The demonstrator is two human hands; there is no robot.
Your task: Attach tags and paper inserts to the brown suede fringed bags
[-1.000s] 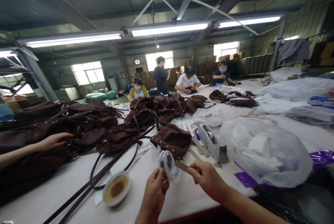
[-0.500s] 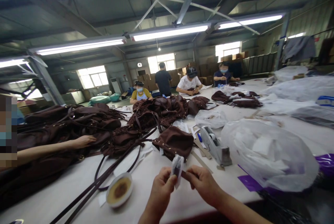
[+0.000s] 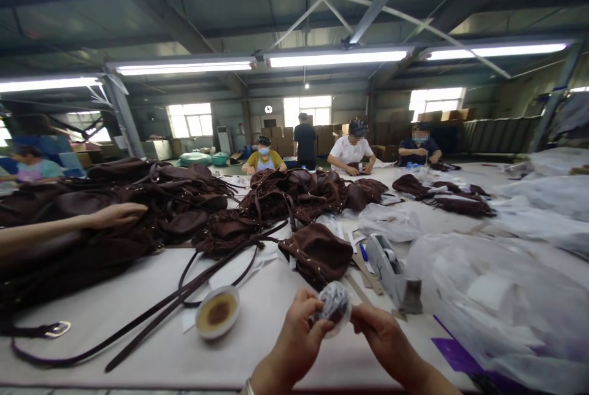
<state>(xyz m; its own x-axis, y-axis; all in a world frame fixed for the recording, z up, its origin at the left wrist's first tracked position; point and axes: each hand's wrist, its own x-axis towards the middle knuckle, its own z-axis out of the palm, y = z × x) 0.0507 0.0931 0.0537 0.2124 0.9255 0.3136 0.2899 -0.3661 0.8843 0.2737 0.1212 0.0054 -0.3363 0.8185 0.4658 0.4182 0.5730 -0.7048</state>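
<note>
Between finger and thumb, my left hand [image 3: 299,337] grips a small clear plastic-wrapped piece [image 3: 335,308] with something dark inside. My right hand [image 3: 384,337] is at the right edge of that piece, its fingers pinched together; what they hold, if anything, is too small to make out. Just beyond both hands lies a dark brown bag [image 3: 319,251] with metal eyelets. A shallow bowl [image 3: 218,313] with a yellowish, brown-centred inside rests on the white table [image 3: 156,315] to the left.
A tape dispenser [image 3: 393,272] and a large clear plastic bag [image 3: 497,303] are on the right. Brown bags [image 3: 294,189] are heaped across the table, with long straps [image 3: 184,294] trailing left. Another person's hand [image 3: 119,215] rests on the left heap. Several people work beyond.
The view has turned and levelled. The wrapped piece now shows a rounder, broader face between my hands. At the left, the other person's hand has shifted over the heap.
</note>
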